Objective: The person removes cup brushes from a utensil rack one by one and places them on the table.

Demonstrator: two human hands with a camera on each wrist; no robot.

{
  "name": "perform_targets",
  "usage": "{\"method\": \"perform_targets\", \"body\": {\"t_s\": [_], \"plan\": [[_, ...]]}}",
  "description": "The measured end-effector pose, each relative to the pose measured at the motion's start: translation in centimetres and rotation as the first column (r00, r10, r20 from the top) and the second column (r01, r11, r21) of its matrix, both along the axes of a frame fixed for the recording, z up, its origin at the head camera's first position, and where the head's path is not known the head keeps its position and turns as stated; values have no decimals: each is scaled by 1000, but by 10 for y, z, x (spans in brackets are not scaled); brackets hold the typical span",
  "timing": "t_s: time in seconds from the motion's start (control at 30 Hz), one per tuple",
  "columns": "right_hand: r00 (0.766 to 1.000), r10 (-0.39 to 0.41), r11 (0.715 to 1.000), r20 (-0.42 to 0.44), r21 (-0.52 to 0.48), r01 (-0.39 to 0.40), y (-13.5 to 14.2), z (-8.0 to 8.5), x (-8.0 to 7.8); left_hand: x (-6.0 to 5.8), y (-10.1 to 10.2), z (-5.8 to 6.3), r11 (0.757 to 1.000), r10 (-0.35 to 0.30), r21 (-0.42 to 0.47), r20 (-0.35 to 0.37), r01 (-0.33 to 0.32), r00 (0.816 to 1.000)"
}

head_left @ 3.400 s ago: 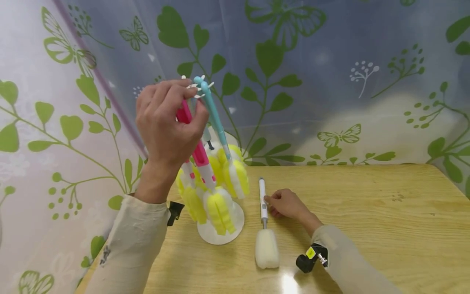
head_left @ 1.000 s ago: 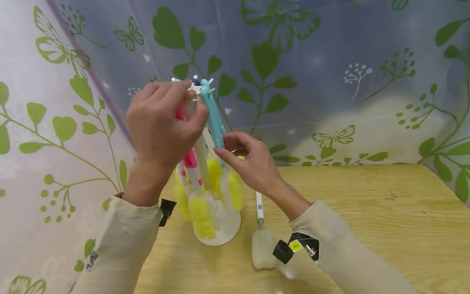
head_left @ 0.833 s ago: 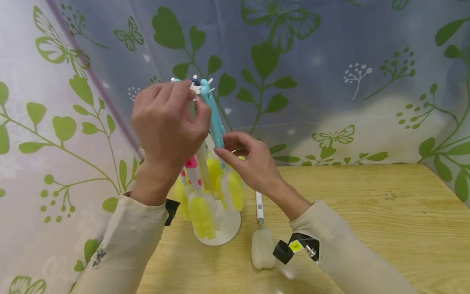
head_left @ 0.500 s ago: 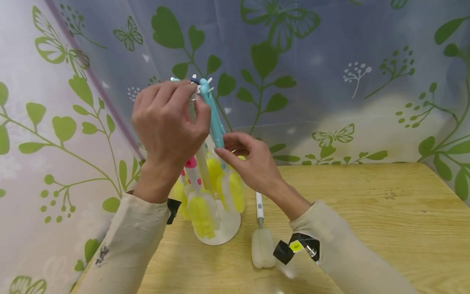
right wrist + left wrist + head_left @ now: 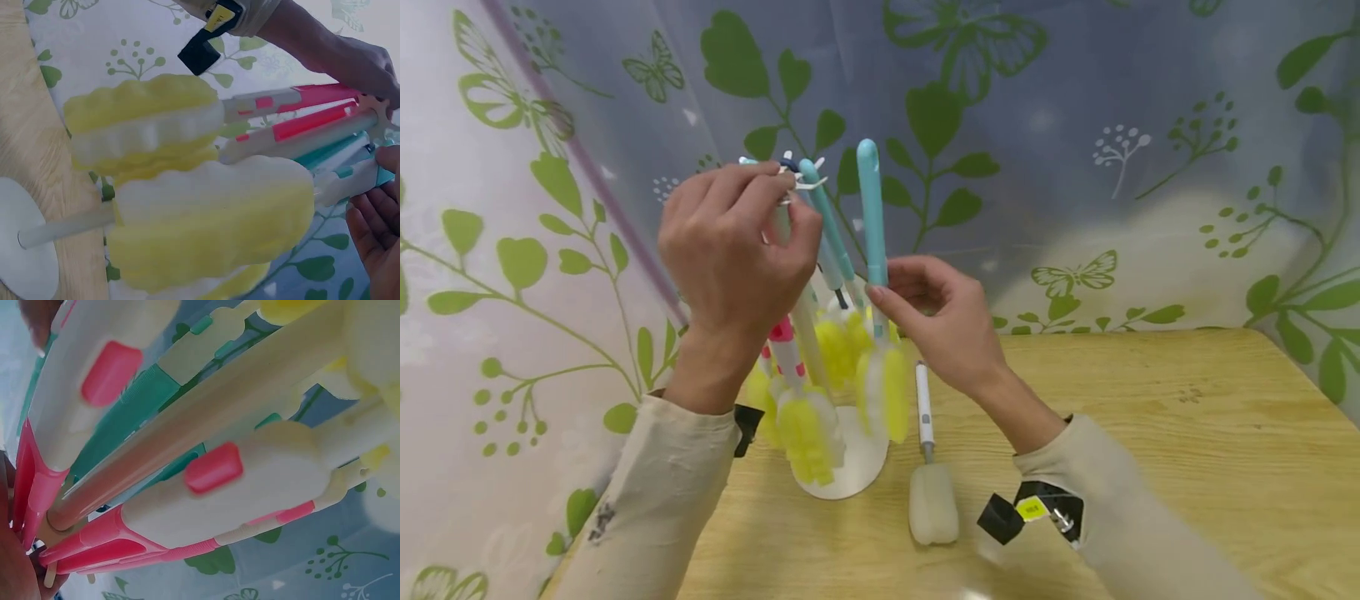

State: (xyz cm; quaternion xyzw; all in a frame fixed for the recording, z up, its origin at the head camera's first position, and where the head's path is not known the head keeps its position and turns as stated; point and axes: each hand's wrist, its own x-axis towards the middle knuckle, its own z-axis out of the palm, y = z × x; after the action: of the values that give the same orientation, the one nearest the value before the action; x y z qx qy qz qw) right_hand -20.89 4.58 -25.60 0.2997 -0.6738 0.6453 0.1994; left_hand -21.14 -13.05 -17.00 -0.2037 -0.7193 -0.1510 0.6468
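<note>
My left hand (image 5: 737, 242) grips the hooked white top of a brush stand, which it partly hides. My right hand (image 5: 943, 321) pinches a teal-handled bottle brush (image 5: 872, 208) upright, thumb against the lower handle. That brush's top is apart from the hooks, on the right of the stand. Its yellow and white sponge head (image 5: 212, 225) is large in the right wrist view. Several more bottle brushes hang around the stand's pole (image 5: 187, 437), among them a pink-and-white brush (image 5: 212, 469) and another teal brush (image 5: 829, 221).
The stand's round white base (image 5: 850, 471) rests on the wooden table (image 5: 1135, 467). Right of it lies a white-handled brush (image 5: 925, 408) with a cream sponge head (image 5: 934, 504). A leaf-patterned curtain (image 5: 1030, 208) hangs behind and to the left.
The right hand has left the table beside the white-handled brush, taken hold of the teal brush, and moved it off its hook to the right. The left hand stays at the stand's top.
</note>
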Motion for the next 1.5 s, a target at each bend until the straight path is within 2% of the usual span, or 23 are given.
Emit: {"method": "perform_targets", "body": {"t_s": [0.13, 0.3, 0.4, 0.53, 0.67, 0.87, 1.07, 1.2, 1.37, 1.5], "plan": [[999, -42, 999, 33, -12, 43, 16, -2, -4, 0, -1, 0, 1000, -1, 11, -4, 1, 1000], [987, -133, 991, 89, 38, 130, 39, -13, -11, 0, -1, 0, 1000, -12, 29, -2, 12, 1000], [970, -191, 979, 150, 98, 177, 52, -25, -15, 0, 0, 0, 999, -16, 38, 1, 16, 1000], [935, -247, 961, 256, 187, 202, 67, -42, -18, 0, 2, -1, 999, -17, 41, 7, 16, 1000], [893, -291, 939, 344, 282, 198, 76, -63, -22, 0, 1, -1, 999, -15, 41, 11, 14, 1000], [813, -338, 909, 474, 390, 150, 88, -97, -31, 0, 1, -1, 999, -10, 40, 15, 10, 1000], [740, -314, 912, 594, 406, 61, 94, -129, -37, 0, 2, -1, 999, -12, 43, 8, 12, 1000], [725, -307, 909, 617, 415, 32, 92, -143, -39, 0, 2, 0, 999, -14, 43, 5, 14, 1000], [715, -345, 874, 608, 485, 9, 90, -154, -42, 0, 1, -1, 999, -11, 42, 5, 11, 1000], [688, -342, 879, 640, 477, -6, 90, -164, -45, 0, 1, -1, 999, -8, 36, 3, 8, 1000]]}}
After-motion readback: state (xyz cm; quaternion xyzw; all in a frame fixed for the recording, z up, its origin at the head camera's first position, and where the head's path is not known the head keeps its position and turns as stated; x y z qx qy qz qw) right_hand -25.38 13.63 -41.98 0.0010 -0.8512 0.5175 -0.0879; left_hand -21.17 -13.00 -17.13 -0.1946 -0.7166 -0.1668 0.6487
